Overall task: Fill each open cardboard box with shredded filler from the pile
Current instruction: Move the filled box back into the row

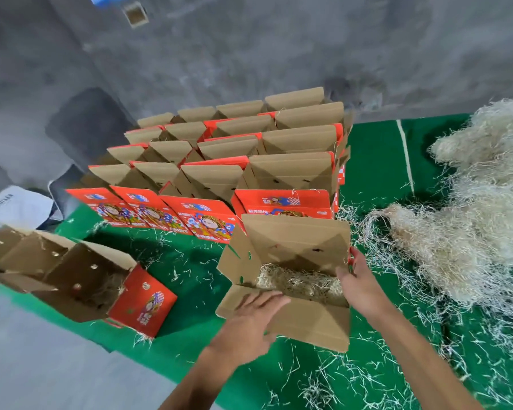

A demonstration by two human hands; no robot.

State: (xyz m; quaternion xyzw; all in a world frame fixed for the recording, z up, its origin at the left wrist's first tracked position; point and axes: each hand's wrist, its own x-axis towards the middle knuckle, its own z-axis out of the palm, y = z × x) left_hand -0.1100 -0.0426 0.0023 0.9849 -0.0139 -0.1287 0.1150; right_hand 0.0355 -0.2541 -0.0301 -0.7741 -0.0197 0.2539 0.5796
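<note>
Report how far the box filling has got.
Done: little that shows; the box lying on its side at the left has some filler inside. In hand: the near open box holds a layer of filler, left hand on its front flap, right hand at its right edge. Left: the rows of open boxes; their contents are hidden. The pile remains large.

We can make out printing on the red outer faces of the cardboard boxes (208, 216), but none of it is sharp enough for us to read: each front carries a cartoon figure with a blue band of small white characters above it and a line of larger characters below, all blurred. The red box lying on its side (144, 303) shows the same picture and an equally illegible line. On the white object (11, 207) at the left edge we see a short dark line of print, too small for us to read. We find no numbers or signs.
</note>
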